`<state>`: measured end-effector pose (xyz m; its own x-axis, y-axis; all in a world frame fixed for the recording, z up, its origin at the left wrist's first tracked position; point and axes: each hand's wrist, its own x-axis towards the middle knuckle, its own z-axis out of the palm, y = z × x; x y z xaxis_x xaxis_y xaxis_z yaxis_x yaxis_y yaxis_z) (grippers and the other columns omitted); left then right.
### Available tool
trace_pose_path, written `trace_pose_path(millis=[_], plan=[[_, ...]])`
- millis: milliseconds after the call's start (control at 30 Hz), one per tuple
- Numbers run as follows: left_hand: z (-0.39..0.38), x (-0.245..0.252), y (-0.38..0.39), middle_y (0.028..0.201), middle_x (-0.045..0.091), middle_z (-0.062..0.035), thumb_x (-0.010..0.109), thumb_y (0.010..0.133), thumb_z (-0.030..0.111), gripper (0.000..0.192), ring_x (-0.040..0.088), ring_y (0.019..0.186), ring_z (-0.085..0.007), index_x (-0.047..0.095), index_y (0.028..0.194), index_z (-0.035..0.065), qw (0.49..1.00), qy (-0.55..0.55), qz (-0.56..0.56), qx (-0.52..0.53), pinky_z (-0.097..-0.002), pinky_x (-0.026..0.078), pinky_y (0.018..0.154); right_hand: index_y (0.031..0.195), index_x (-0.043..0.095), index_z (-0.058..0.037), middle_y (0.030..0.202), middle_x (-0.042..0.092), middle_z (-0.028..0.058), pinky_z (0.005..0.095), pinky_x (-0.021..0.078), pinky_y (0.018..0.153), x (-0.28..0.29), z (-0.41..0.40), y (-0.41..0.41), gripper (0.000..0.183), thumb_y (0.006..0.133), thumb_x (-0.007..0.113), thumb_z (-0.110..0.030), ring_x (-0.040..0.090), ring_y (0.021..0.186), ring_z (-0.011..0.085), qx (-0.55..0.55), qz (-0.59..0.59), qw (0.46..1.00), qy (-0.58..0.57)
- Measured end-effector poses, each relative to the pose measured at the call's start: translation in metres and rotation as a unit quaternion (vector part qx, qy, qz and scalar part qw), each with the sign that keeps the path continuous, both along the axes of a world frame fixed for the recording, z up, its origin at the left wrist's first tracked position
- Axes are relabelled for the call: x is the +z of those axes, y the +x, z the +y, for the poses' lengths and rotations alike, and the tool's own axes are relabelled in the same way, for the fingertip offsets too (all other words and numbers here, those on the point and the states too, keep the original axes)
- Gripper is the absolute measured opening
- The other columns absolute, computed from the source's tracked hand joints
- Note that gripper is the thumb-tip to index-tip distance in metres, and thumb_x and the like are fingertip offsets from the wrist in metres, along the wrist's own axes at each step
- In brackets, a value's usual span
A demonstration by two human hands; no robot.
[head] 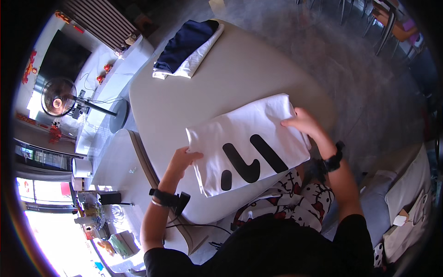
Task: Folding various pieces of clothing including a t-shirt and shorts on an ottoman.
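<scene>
A folded white garment [242, 124] with bold black printed shapes lies across the near part of a beige padded ottoman [166, 107]. My left hand [185, 160] pinches its left edge, thumb on top and fingers beneath. At the opposite edge, my right hand [304, 123] grips the fabric the same way, its fingers partly hidden behind the cloth. Both wrists wear black straps. Toward the ottoman's far end rests a dark navy garment [188, 43], folded over a white one [202, 55].
Left of the ottoman stands a glossy table [116, 166] holding a black box [109, 197] and a green tissue pack [124, 244]. A pedestal fan [59, 98] stands beyond it. Grey cushions [373, 204] and a beige bag [405, 235] sit at right. A dark cable [204, 225] runs near my lap.
</scene>
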<state>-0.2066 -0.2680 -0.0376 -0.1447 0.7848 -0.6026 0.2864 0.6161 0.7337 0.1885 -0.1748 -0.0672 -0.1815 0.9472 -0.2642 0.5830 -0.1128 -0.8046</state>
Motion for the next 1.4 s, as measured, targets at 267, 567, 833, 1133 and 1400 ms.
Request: trace_pose_path(millis=[267, 567, 833, 1133, 1400], plan=[[0.046, 0.085, 0.000, 0.102, 0.061, -0.0064, 0.062, 0.071, -0.006, 0.033, 0.056, 0.092, -0.0174, 0.059, 0.104, -0.0021, 0.933, 0.320, 0.058, -0.153, -0.0295, 0.043, 0.084, 0.105, 0.057, 0.0011, 0.095, 0.062, 0.0094, 0.0272, 0.0414, 0.083, 0.073, 0.033, -0.005, 0.043, 0.066, 0.071, -0.011, 0.057, 0.090, 0.0180, -0.002, 0.360, 0.933, 0.020], [0.060, 0.063, -0.031, 0.106, 0.058, -0.0081, 0.061, 0.068, -0.009, 0.022, 0.056, 0.099, -0.0250, 0.065, 0.087, 0.0028, 0.768, 0.535, 0.314, -0.160, -0.0329, 0.044, 0.086, 0.104, 0.060, -0.0093, 0.116, 0.049, 0.0124, 0.0326, 0.0400, 0.091, 0.041, 0.054, 0.003, 0.037, 0.070, 0.057, 0.006, 0.045, 0.113, 0.0268, 0.014, 0.084, 0.930, 0.359], [0.065, -0.010, -0.041, 0.090, 0.060, -0.0117, 0.062, 0.079, 0.013, 0.026, 0.059, 0.076, -0.0195, 0.057, 0.101, -0.0004, 0.944, 0.264, 0.174, 0.092, -0.0274, 0.049, 0.067, 0.105, 0.054, -0.0019, 0.101, 0.057, 0.0140, 0.0329, 0.0465, 0.067, 0.001, 0.059, -0.013, 0.036, 0.075, 0.064, -0.018, 0.059, 0.080, 0.0242, 0.014, 0.070, 0.966, 0.250], [0.089, 0.032, -0.041, 0.075, 0.054, -0.0068, 0.057, 0.080, 0.007, 0.011, 0.055, 0.069, -0.0158, 0.054, 0.086, -0.0016, 0.909, 0.261, -0.256, 0.202, -0.0265, 0.049, 0.066, 0.084, 0.051, 0.0016, 0.067, 0.057, 0.0075, 0.0262, 0.0440, 0.048, 0.039, 0.077, -0.046, 0.022, 0.081, 0.059, -0.018, 0.055, 0.053, 0.0139, -0.098, 0.208, 0.971, 0.066], [0.031, 0.021, -0.005, 0.073, 0.056, -0.0082, 0.061, 0.078, 0.009, 0.021, 0.059, 0.066, -0.0184, 0.049, 0.092, -0.0015, 0.986, 0.094, -0.096, 0.103, -0.0277, 0.052, 0.066, 0.080, 0.050, -0.0017, 0.062, 0.052, 0.0041, 0.0241, 0.0413, 0.039, 0.020, 0.018, -0.017, 0.013, 0.080, 0.056, -0.013, 0.051, 0.047, 0.0106, -0.120, 0.121, 0.985, 0.028]])
